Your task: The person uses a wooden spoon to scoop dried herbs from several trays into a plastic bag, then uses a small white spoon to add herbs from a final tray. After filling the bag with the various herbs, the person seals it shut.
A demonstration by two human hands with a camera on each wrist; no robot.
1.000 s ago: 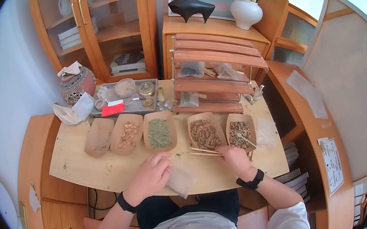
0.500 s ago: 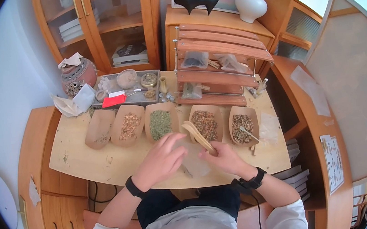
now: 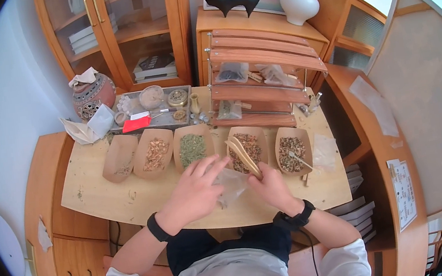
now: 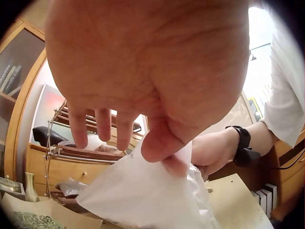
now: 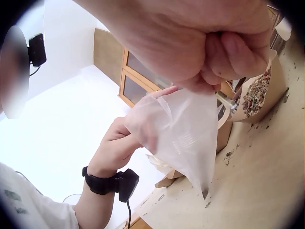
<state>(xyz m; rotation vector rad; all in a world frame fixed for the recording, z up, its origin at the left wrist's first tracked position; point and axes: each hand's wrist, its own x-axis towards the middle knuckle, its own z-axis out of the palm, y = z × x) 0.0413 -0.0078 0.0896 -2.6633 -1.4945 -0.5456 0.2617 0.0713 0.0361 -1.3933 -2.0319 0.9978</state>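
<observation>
"Thin white see-through bag (image 5: pixel 193 138), where?"

"Between your left hand (image 3: pixel 197 190) and right hand (image 3: pixel 272 185). The right grips pale wooden tongs (image 3: pixel 252 166); I can't tell if the left pinches. Pull gently; it may tear."

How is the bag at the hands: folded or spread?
Spread: in the right wrist view, the bag hangs broad from the right hand, and part of the left hand shows through.

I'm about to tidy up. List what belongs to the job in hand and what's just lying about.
Job, apparently:
held bag
held tongs
trays

Probably just lying about:
black figure
white vase
books
pot
</observation>
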